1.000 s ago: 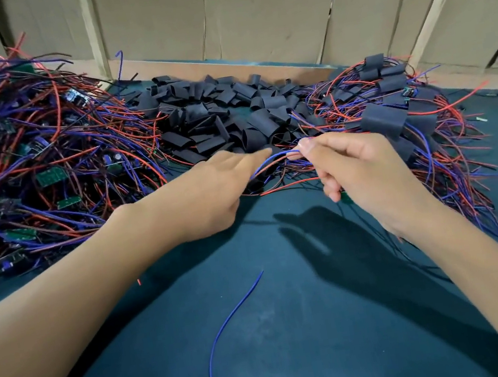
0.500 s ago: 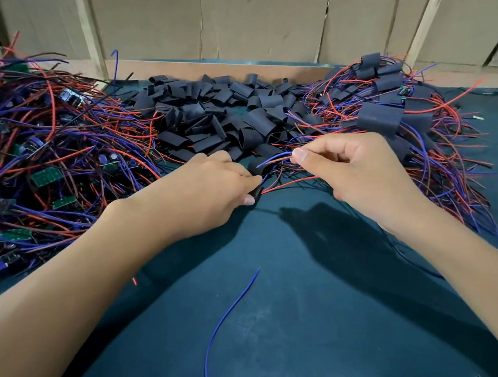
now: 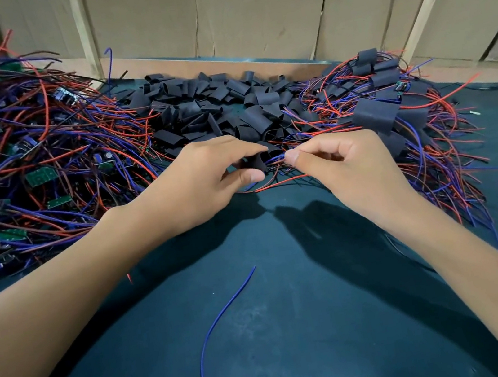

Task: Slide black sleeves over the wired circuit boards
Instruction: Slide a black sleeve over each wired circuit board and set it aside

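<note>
Black sleeve (image 3: 256, 161) in left hand (image 3: 204, 182) grip

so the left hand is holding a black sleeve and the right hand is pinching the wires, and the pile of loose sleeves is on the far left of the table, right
Not quite. The head view shows the loose sleeves piled in the middle at the back; the far left holds bare wired boards. The rest stands: left hand holds a black sleeve, right hand pinches wires.

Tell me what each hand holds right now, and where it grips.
Left hand pinches a black sleeve near its open end; right hand pinches the wire ends at its mouth.
</note>
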